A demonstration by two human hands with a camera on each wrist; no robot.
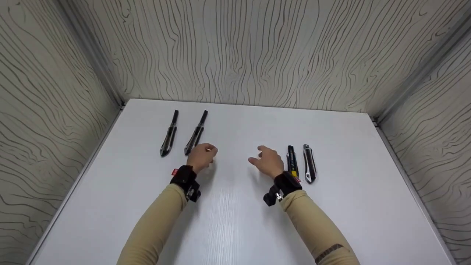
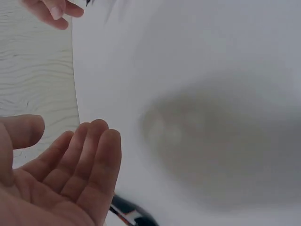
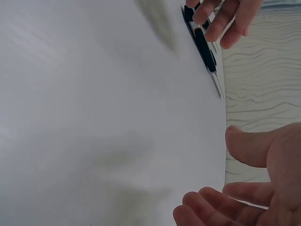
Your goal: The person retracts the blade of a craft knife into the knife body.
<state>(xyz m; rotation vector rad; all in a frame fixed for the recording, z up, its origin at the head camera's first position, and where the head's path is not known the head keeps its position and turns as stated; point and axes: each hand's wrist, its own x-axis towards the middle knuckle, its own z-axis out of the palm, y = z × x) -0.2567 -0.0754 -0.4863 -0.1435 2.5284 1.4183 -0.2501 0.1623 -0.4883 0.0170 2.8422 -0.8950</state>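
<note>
Head view alone takes in all four utility knives, set out in two pairs on the white table (image 1: 228, 127). On the left, the outer left knife (image 1: 169, 141) and the inner left knife (image 1: 195, 138) lie roughly parallel, their long dark blades out toward the far edge. On the right, a black-and-yellow knife (image 1: 292, 161) lies near a silver-and-black knife (image 1: 310, 165), neither with a long blade showing.

Left wrist view gives the palm of the left hand (image 1: 201, 157), which the head camera sees mostly from the back: the fingers are together, only slightly bent, the thumb is well apart, and nothing is held. It also shows a rounded knife end with an orange mark behind the fingers. Right wrist view shows the right hand (image 1: 269, 162) with thumb and loosely bent fingers spread wide apart, also free of any object; at the top, knives lie behind the other hand, and one blade looks pale there.

The inner left knife is just beside the left hand, on its outer side, the handle end close to the knuckles; whether they touch I cannot tell. The outer left knife is farther out. The black-and-yellow knife is just outside the right hand, its near end by the wrist strap (image 1: 288, 183), and the silver-and-black knife lies beyond it.
</note>
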